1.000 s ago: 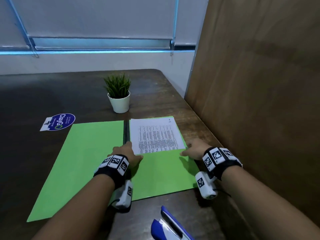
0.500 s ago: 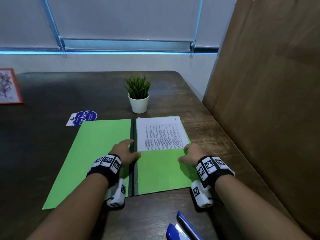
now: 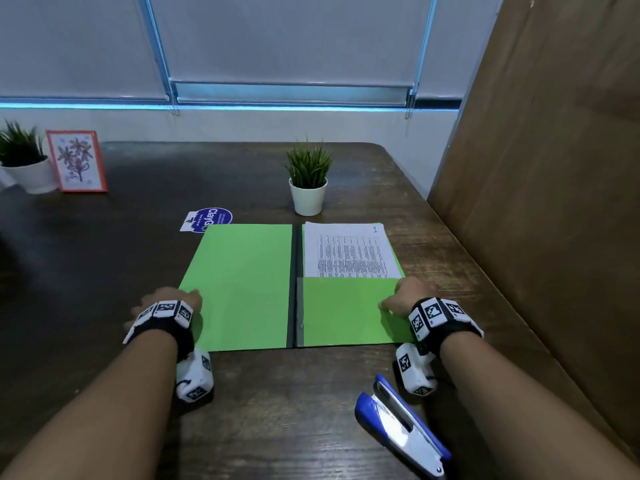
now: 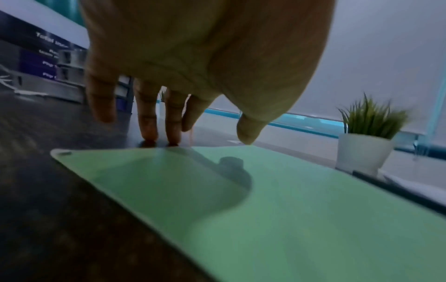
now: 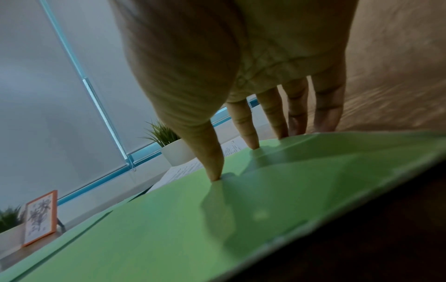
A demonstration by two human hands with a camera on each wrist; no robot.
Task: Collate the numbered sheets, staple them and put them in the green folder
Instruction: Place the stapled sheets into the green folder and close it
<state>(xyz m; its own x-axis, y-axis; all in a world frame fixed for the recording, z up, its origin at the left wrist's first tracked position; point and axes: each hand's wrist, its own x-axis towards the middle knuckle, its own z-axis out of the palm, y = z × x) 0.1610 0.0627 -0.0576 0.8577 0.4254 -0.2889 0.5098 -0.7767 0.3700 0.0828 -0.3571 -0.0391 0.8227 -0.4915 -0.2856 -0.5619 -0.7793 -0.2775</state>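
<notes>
Folder (image 3: 242, 289) lies open flat on the desk (image 3: 311, 410), spine running 12 to 6. Sheets (image 3: 349, 251) sit in the right half, lower part tucked in the pocket (image 3: 343, 310), top page marked "1" at its upper right corner.

Left hand (image 3: 173, 299) at the folder's 9 o'clock edge: grip open, fingers (image 4: 147, 122) straight, two tips down on the desk just off the edge, thumb tip at the folder's edge. Holds nothing.

Right hand (image 3: 407, 296) at the 3 o'clock edge, on the pocket: grip open, thumb and fingertips (image 5: 248, 131) pressing down on the green surface, nothing pinched.

Stapler (image 3: 401, 427), blue, on the desk at 5 o'clock of the folder, apart from it and just beside the right wrist.

Potted plant (image 3: 308, 181) at 12, near the folder's top edge. Blue sticker (image 3: 207, 220) at 11, touching or just under the folder's corner; cannot tell which. Framed picture (image 3: 76, 161) and second plant (image 3: 24, 161) well apart at 10. Brown panel (image 3: 536, 168) along the 3 o'clock side.
</notes>
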